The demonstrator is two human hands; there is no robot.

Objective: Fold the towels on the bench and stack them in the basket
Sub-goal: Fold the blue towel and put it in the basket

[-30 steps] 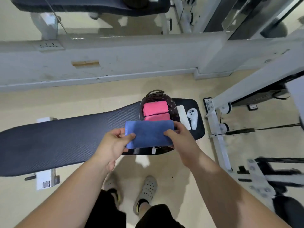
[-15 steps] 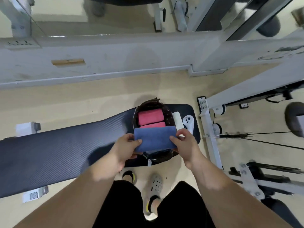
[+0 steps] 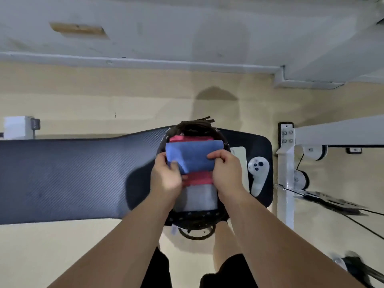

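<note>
- Two bare forearms come up from 7 and 5 o'clock and meet over the basket. It is dark and woven, and its near rim overhangs the near edge of the padded surface. Black shorts show between the arms.
- Nearest inside the basket lies a folded pale grey towel. Touching it on the far side is a folded pink towel.
- The left hand, knuckles up at 9 o'clock of the basket's middle, grips the near left corner of the blue towel. Its fingers are curled, with one tip on top of the cloth. The hand is blurred, so the rest of the grip is unclear.
- The right hand, at 3 o'clock, has its fingers bent over the towel's right edge and pinches it.
- The blue towel is folded into a flat rectangle and held level over the basket's far half. I cannot tell whether it rests on what lies beneath.
- A second pink towel shows only as a strip at the blue towel's 12 o'clock edge.
- A white controller lies on the surface at 3 o'clock of the basket, apart from it.
- Farther toward 3 o'clock stands a white frame. At 12 o'clock the tan floor runs to a pale wall.
</note>
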